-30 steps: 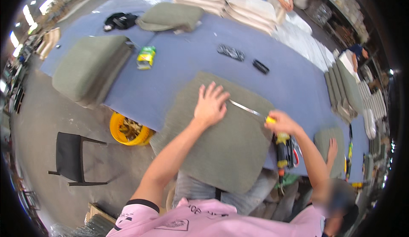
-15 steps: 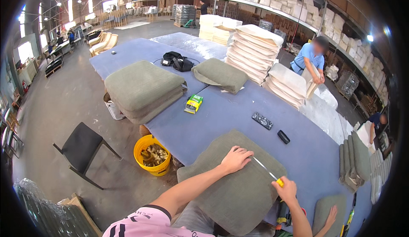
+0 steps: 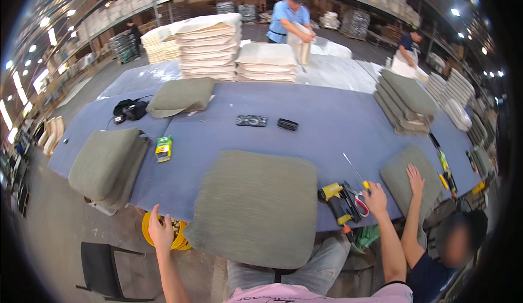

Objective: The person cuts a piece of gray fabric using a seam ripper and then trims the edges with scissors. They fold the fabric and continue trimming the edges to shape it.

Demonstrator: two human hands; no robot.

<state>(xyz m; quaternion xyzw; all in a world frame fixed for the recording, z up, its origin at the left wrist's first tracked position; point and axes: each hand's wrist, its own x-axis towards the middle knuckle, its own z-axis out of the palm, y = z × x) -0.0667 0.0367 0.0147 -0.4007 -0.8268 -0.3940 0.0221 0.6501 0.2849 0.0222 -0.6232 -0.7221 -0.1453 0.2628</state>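
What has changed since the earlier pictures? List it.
The left hand has lifted off the olive cushion and moved left. The right hand has moved right, clear of the cushion, still holding the tape measure. The yellow-green box and patterned case stayed put.

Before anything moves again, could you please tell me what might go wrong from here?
The large grey-green cushion lies unheld and overhangs the near edge of the blue table, so a bump might slide it off.

The tape measure in the right hand has its blade out, which could snap back or catch on something.

The red-handled scissors and yellow-and-black power tool lie close to that hand, so a careless sweep might knock them.
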